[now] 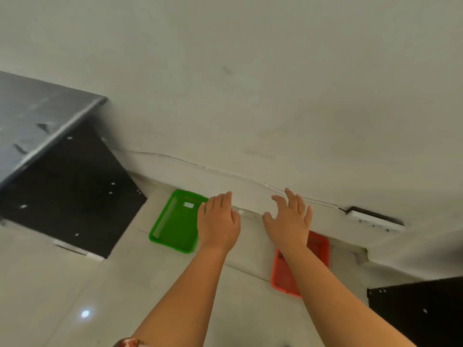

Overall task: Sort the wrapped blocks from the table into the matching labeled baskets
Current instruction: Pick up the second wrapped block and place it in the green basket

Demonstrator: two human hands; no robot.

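A green basket [172,222] with a small white label on its far wall lies on the pale floor by the wall. A red basket [284,276] lies to its right, partly hidden behind my right forearm. My left hand [218,221] is stretched out in front of me, fingers loosely together, holding nothing, its edge overlapping the green basket's right rim. My right hand [290,219] is stretched out with fingers spread and empty, above the red basket's far end. No wrapped block is in view. The whole view is tilted and slightly blurred.
A dark table [37,121] with a grey top stands at the left, a black panel below it. Another black surface [421,311] fills the lower right corner. A white cable [225,174] runs along the wall to a power strip [373,219].
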